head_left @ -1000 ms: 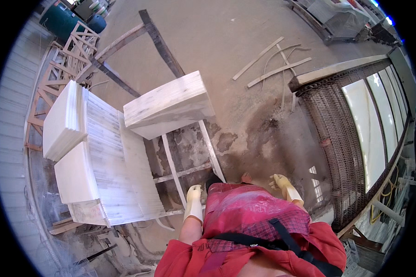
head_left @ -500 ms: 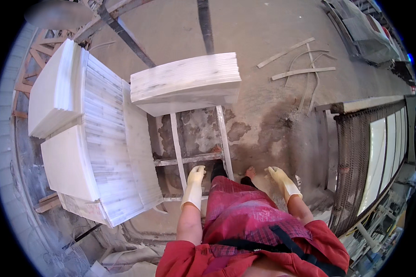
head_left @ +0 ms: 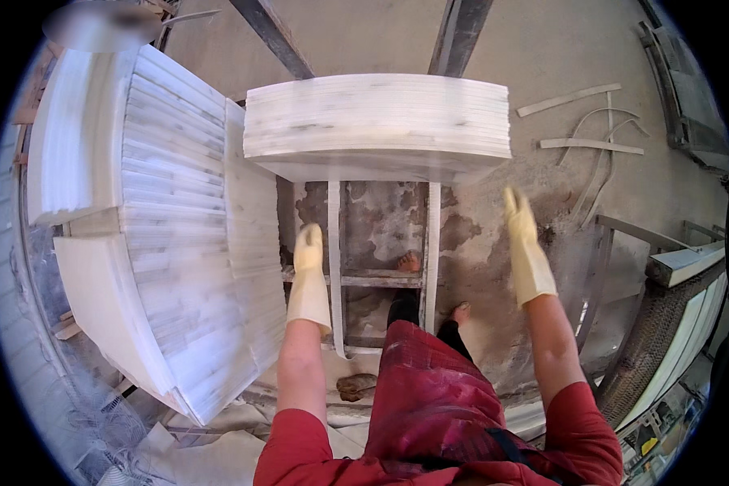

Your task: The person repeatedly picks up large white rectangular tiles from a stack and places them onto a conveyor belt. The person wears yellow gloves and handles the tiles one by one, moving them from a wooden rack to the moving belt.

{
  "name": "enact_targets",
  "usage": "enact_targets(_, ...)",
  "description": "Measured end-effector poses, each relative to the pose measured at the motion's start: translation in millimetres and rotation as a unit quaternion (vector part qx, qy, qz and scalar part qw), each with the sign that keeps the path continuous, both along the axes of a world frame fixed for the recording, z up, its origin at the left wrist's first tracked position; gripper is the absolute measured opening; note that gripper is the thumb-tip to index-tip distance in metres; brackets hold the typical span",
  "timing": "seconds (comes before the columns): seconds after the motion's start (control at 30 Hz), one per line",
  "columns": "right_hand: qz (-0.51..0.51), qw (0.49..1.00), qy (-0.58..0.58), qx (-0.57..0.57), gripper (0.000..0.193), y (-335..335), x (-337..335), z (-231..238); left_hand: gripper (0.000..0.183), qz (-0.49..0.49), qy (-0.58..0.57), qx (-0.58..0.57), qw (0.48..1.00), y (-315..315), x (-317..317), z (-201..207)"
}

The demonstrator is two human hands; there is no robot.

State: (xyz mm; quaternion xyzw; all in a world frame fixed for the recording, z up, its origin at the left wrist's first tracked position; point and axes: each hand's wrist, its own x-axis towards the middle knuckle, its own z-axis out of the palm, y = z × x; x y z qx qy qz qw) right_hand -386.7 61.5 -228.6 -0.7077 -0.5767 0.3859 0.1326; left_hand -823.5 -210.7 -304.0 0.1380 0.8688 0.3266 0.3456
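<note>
Both my hands wear cream rubber gloves and hold nothing. My left hand [head_left: 309,247] is stretched forward above the floor, between the large stack of white slabs [head_left: 174,174] on the left and a metal rack. Its fingers look loosely bent. My right hand [head_left: 524,231] reaches forward with fingers extended, close to the right end of a smaller stack of white slabs [head_left: 377,113] but apart from it. That stack stands in front of me across the rack [head_left: 381,278], with its layered edges facing up. Two pale strips [head_left: 337,267] run from under it toward me.
Dark metal beams [head_left: 277,36] lie beyond the smaller stack. Loose pale strips [head_left: 591,144] are scattered on the floor at the right. A mesh-sided conveyor [head_left: 664,336] with white panels stands at the lower right. My bare feet [head_left: 408,262] are at the rack, one between its rails.
Both hands have moved forward from near my body toward the smaller stack. I have drawn nearer to that stack, which appears larger and more squarely ahead.
</note>
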Motion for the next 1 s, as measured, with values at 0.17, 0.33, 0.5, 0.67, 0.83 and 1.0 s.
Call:
enact_targets(0.17, -0.109, 0.993, 0.049, -0.013, 0.073, 76, -55, 7, 0.067, 0.067, 0.115, 0.017, 0.991, 75, -88, 15)
enact_targets(0.33, -0.148, 0.980, 0.125, -0.041, 0.079, 102, -46, -38, 0.082, 0.134, 0.139, 0.079, 0.978, 146, -148, 14)
enact_targets(0.5, -0.153, 0.964, 0.214, -0.024, 0.079, 97, -55, -38, 0.090, 0.122, 0.069, 0.053, 0.989, 142, -218, -24)
enact_targets(0.67, -0.143, 0.959, 0.240, -0.047, 0.078, 98, -42, -37, 0.096, 0.134, 0.037, 0.041, 0.989, 157, -211, -8)
enact_targets(0.83, -0.145, 0.956, 0.253, -0.022, 0.078, 95, -48, -28, 0.090, 0.160, 0.011, 0.107, 0.981, 164, -199, 13)
enact_targets(1.0, -0.141, 0.949, 0.275, -0.057, 0.072, 97, -48, -15, 0.071, 0.147, 0.020, 0.135, 0.980, 158, -196, 18)
